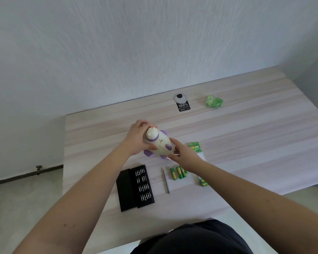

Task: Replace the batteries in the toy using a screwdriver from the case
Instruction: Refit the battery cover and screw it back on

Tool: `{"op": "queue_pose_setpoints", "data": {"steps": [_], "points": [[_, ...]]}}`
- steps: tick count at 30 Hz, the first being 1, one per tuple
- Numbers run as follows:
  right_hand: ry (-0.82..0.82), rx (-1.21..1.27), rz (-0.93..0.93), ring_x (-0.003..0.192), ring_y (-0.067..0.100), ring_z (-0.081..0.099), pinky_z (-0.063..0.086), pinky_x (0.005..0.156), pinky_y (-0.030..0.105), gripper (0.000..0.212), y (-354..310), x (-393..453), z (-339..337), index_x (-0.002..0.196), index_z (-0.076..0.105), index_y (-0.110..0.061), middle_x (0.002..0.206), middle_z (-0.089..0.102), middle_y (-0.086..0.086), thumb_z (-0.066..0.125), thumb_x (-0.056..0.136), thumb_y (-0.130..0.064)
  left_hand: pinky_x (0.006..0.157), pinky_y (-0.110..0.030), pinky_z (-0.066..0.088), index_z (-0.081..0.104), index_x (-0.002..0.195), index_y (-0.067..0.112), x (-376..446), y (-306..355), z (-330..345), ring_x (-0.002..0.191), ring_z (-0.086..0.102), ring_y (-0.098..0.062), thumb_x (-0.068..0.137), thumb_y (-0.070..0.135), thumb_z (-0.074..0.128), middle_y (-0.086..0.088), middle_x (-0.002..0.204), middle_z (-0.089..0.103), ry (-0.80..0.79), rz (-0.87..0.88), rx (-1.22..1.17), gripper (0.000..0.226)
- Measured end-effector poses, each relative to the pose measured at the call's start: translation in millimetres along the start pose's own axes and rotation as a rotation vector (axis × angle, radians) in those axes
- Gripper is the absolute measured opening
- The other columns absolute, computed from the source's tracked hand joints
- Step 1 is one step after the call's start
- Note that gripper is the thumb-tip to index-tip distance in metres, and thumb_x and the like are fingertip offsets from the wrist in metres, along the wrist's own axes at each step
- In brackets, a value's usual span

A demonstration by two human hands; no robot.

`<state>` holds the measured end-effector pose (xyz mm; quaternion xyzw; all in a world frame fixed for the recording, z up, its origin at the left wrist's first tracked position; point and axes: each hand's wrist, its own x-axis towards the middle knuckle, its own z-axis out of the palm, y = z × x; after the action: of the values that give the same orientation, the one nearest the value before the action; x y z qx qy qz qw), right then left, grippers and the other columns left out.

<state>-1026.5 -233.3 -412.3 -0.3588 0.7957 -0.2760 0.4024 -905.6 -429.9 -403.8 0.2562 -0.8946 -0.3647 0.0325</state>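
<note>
Nearest the person, at the front of the pale wooden table [246,136], the black screwdriver bit case [135,187] lay open, its rows of silver bits showing and its lid folded out to the left. Just to the right of it lay a slim silver screwdriver [166,180], pointing away from the person, with a tiny screw-like speck between the two. Right of the screwdriver sat a small cluster of green-and-yellow AA batteries [178,172], partly under the right forearm, and a green battery pack [204,182] lay further right.

Beyond these, both hands held the white-and-purple toy [161,143] above the table, tilted with its head toward the wall. The left hand [136,139] gripped it round the neck and upper body, fingers curled behind the head. The right hand [182,152] held its lower end, fingers wrapped beneath it and pinching something thin and pale I could not make out. A green battery card [195,146] lay just past that wrist.

Farthest off, near the wall, sat a round cable grommet [180,98] with a black label [184,106], and a crumpled green wrapper [213,101]
</note>
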Motion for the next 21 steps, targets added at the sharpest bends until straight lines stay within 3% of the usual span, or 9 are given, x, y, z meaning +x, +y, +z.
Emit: {"op": "queue_pose_setpoints", "data": {"steps": [2,5,8,10,15,18,21], "points": [[0.036,-0.009,-0.003,0.107,0.016,0.063,0.052,0.089,0.037,0.064,0.3,-2.3,8.8,0.143,0.032,-0.032,0.117,0.067,0.0,0.063,0.088,-0.032,0.106,-0.036,0.034,0.055,0.129,0.029,-7.3,-2.6,1.3,0.119,0.04,-0.023,0.042,0.044,0.089,0.0,0.126,0.039,0.072,-0.063,-0.035,0.094],[0.097,0.01,-0.03,0.102,0.013,0.063,0.053,0.089,0.039,0.06,-0.3,-2.9,19.8,0.137,0.039,-0.031,0.113,0.067,-0.003,0.067,0.084,-0.04,0.105,-0.029,0.036,0.05,0.132,0.026,-21.3,-7.0,7.0,0.121,0.039,-0.013,0.054,0.025,0.093,-0.002,0.13,0.038,0.153,-0.14,-0.148,0.09],[0.141,0.018,-0.053,0.097,0.01,0.063,0.054,0.086,0.036,0.06,-4.7,-2.8,27.1,0.131,0.043,-0.029,0.11,0.066,-0.005,0.07,0.08,-0.045,0.093,-0.019,0.047,0.041,0.141,0.029,-35.9,-11.8,18.6,0.129,0.04,-0.011,0.073,0.016,0.083,0.003,0.142,0.037,0.125,-0.19,-0.46,0.081],[0.147,0.023,-0.045,0.094,0.008,0.063,0.055,0.084,0.034,0.062,-7.9,-3.4,31.9,0.13,0.045,-0.027,0.109,0.065,-0.007,0.073,0.077,-0.045,0.095,-0.029,0.052,0.037,0.142,0.035,-40.8,-14.6,26.3,0.134,0.04,-0.013,0.074,0.022,0.081,0.007,0.147,0.034,0.148,-0.194,-0.552,0.082],[0.14,0.135,-0.016,0.091,0.007,0.065,0.055,0.084,0.031,0.061,-10.8,-6.2,38.7,0.128,0.049,-0.024,0.104,0.066,-0.006,0.076,0.076,-0.041,0.108,-0.041,0.043,0.031,0.143,0.044,-37.5,-17.5,31.7,0.141,0.031,-0.014,0.066,0.038,0.082,0.007,0.154,0.025,0.131,-0.193,-0.565,0.092],[0.121,0.182,0.002,0.089,0.006,0.065,0.053,0.08,0.026,0.045,-11.9,-8.9,35.5,0.125,0.053,-0.028,0.102,0.069,-0.006,0.063,0.086,-0.049,0.11,-0.045,0.041,0.032,0.139,0.051,-31.6,-23.7,27.5,0.14,0.034,-0.015,0.063,0.042,0.083,0.007,0.153,0.027,0.073,-0.174,-0.534,0.092],[0.142,0.258,0.059,0.088,0.014,0.067,0.054,0.086,0.037,0.034,-13.3,-6.7,34.9,0.125,0.055,-0.027,0.101,0.072,-0.002,0.05,0.096,-0.043,0.106,-0.042,0.045,0.035,0.136,0.055,-26.9,-23.0,22.1,0.136,0.038,-0.013,0.062,0.04,0.083,0.008,0.151,0.029,0.028,-0.157,-0.55,0.089]]}}
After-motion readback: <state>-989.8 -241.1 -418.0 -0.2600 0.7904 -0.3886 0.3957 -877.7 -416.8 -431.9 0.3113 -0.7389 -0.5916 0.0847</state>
